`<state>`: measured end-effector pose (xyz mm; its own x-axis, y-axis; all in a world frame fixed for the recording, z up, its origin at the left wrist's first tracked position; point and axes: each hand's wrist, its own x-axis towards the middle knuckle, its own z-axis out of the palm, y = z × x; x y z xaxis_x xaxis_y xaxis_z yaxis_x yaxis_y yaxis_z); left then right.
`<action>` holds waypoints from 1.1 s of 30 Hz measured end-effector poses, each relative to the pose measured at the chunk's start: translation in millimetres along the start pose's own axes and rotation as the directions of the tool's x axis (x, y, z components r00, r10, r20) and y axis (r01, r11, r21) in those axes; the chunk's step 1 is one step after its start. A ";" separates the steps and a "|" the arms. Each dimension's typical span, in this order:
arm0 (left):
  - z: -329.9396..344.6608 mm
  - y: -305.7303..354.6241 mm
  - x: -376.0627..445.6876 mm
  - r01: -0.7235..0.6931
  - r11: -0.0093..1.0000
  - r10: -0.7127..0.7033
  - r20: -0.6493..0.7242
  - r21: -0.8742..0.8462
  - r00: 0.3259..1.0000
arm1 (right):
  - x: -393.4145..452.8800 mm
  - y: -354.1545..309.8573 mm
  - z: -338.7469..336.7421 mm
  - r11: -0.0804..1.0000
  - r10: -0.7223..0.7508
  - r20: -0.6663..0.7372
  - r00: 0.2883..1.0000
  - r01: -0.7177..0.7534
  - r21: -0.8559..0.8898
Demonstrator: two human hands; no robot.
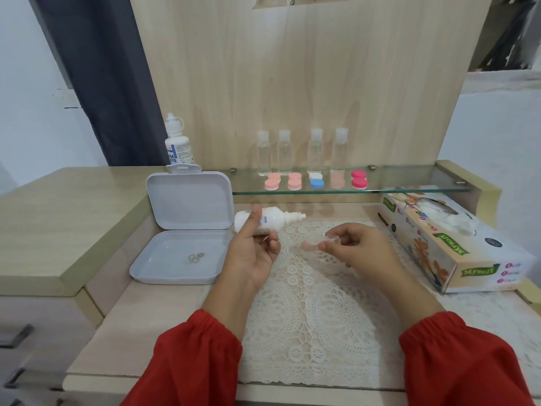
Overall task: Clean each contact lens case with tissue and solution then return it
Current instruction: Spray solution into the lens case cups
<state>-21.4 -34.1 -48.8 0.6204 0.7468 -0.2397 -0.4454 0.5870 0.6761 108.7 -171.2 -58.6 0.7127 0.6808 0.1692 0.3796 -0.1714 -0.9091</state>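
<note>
My left hand (254, 249) holds a small white solution bottle (272, 220) on its side, nozzle pointing right. My right hand (352, 247) pinches a pale, translucent contact lens case (314, 244) over the lace mat (310, 312); the case lies level, just below and right of the nozzle. Several closed lens cases stand in a row on the glass shelf (409, 189): light pink ones (272, 181), a blue and white one (316, 180), a peach one (337, 180), a deep pink one (359, 179). The tissue box (439, 247) lies at the right.
An open grey plastic box (178, 256) with a few small rings inside sits at the left. A larger solution bottle (177, 142) stands behind it. Several clear bottles (301, 150) line the shelf's back. A raised counter (58, 218) borders the left side.
</note>
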 end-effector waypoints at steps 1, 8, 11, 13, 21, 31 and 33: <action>0.4 -0.8 0.0 -0.014 0.999 0.014 0.008 0.035 1.000 | -0.1 -0.4 0.1 1.000 -0.001 -0.004 1.000 0.001 0.020; 1.7 -2.2 0.5 -0.223 0.951 0.220 0.037 0.213 0.975 | 1.4 1.9 0.9 0.997 0.005 -0.006 1.000 -0.004 0.072; 2.8 -2.5 -1.6 -0.280 0.929 0.275 0.052 0.241 0.960 | 1.4 2.9 0.6 0.998 0.008 0.005 1.000 -0.008 0.069; 3.3 -2.7 -2.7 -0.303 0.920 0.298 0.060 0.250 0.953 | 1.3 3.1 0.7 0.998 0.011 0.005 1.000 -0.011 0.067; 3.6 -3.3 -5.7 -0.353 0.898 0.338 0.102 0.263 0.936 | 1.4 2.2 1.2 0.998 0.015 0.003 1.000 -0.015 0.061; 3.1 -2.6 -6.3 -0.374 0.892 0.359 0.103 0.256 0.928 | 2.1 3.4 1.6 0.997 0.020 0.007 1.000 -0.020 0.074; 3.3 -2.7 -6.3 -0.375 0.891 0.360 0.108 0.254 0.927 | 2.4 3.9 1.4 0.996 0.019 0.009 1.000 -0.020 0.084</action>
<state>-21.9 -41.4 -46.8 0.4844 0.8695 0.0962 -0.4661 0.1635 0.8695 111.0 -169.2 -62.3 0.7144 0.6838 0.1484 0.3149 -0.1247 -0.9409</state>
